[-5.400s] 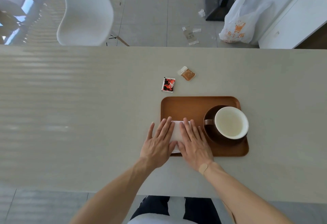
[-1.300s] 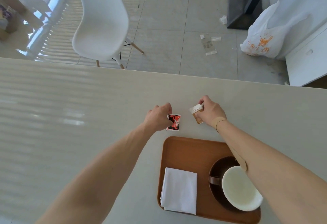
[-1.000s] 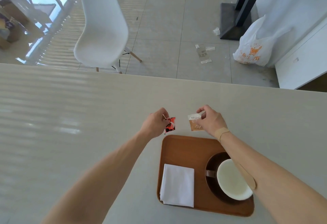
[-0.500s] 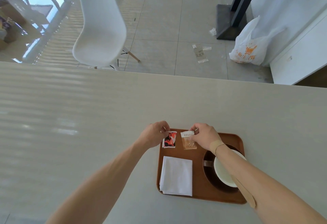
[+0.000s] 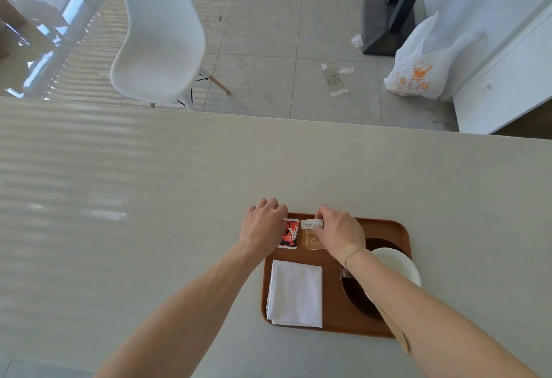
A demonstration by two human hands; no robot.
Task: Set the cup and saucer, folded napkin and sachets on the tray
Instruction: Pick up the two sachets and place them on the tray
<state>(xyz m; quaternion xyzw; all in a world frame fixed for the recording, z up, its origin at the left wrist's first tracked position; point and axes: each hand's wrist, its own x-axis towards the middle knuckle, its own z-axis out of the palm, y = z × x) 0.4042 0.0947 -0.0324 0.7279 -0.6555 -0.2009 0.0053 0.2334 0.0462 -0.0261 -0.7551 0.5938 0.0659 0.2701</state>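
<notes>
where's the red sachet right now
In the head view the red sachet lies at the tray's far left corner, under the left hand, beside the brown sachet.

— What do we see on the tabletop (image 5: 149, 186)?
— We see a brown tray (image 5: 331, 261) holding a folded white napkin (image 5: 295, 294), with a white cup (image 5: 400, 267) on a dark saucer (image 5: 352, 294) to its right.
— And our hands?
— Our left hand (image 5: 263, 225) pinches the red sachet (image 5: 290, 234), our right hand (image 5: 340, 232) the tan sachet (image 5: 310, 235); both sachets lie side by side at the tray's far edge.
</notes>
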